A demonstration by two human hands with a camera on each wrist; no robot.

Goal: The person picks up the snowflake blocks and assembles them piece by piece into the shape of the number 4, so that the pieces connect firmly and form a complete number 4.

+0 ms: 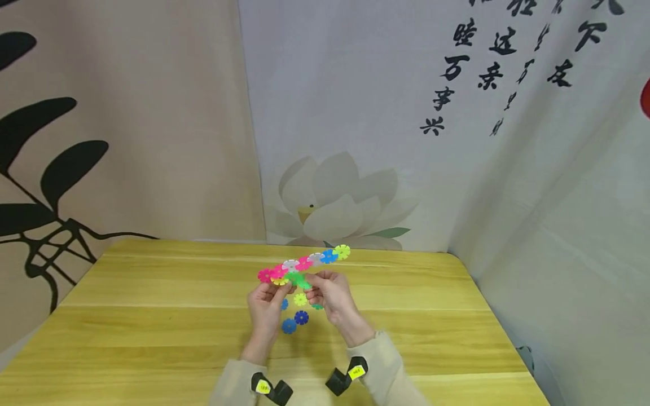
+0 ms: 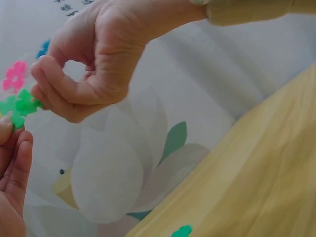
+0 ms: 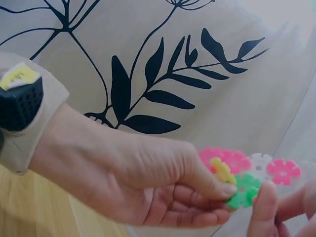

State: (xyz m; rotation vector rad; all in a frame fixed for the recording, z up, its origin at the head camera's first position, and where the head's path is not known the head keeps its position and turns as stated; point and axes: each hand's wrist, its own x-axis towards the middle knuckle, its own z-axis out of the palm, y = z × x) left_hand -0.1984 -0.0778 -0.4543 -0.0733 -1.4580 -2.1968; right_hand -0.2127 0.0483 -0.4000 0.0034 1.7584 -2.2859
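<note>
Both hands, the left hand (image 1: pixel 265 307) beside the right hand (image 1: pixel 332 296), hold the chain of plastic flower-shaped discs (image 1: pixel 304 264) above the middle of the wooden counter (image 1: pixel 152 316). Loose flower-shaped discs (image 1: pixel 301 317) lie on the counter below, between the hands.

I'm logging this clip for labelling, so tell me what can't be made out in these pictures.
- Head view: how the chain of snowflake discs interlocks is too small to tell; the left hand and right hand cover its lower end.
- Left wrist view: the green disc is cut off by the left edge.
- Right wrist view: the chain runs off the right edge.
- Loose discs on the table: hands partly hide them, so no sure count.
</note>
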